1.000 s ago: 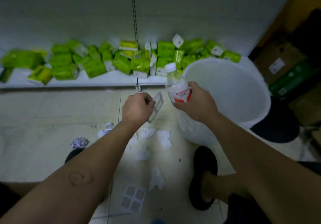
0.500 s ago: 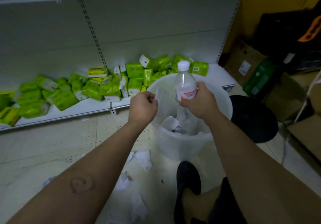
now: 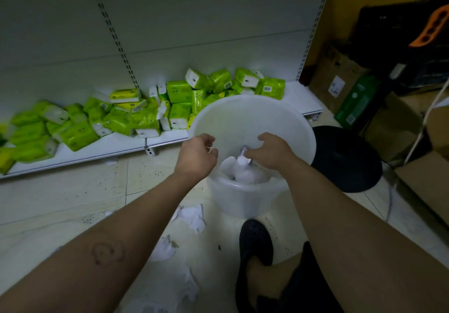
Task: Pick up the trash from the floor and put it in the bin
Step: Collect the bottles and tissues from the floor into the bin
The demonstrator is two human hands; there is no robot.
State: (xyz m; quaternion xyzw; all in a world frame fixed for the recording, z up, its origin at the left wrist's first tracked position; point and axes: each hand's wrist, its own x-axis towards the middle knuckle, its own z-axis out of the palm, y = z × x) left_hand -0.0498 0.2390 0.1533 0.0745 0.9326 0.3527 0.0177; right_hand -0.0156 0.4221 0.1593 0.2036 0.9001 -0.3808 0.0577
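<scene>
While both hands hover over the bin [image 3: 252, 108], more trash waits on the floor [image 3: 60, 196].
The left hand [image 3: 196, 154] has loose, curled fingers and holds nothing I can see. The right hand [image 3: 273, 152] has its fingers spread and let go, with a small white bit just under them; I cannot tell if they touch it. White trash [image 3: 243, 174] lies down inside the bin. Paper scraps [image 3: 192, 218] lie on the floor near the bin and beside the shoe [image 3: 255, 242]. I think the shoe is the worry. It stands close to the bin, so a bump could tip the bin and spill the trash. A step on a scrap could squash it flat, or make the person slip.
</scene>
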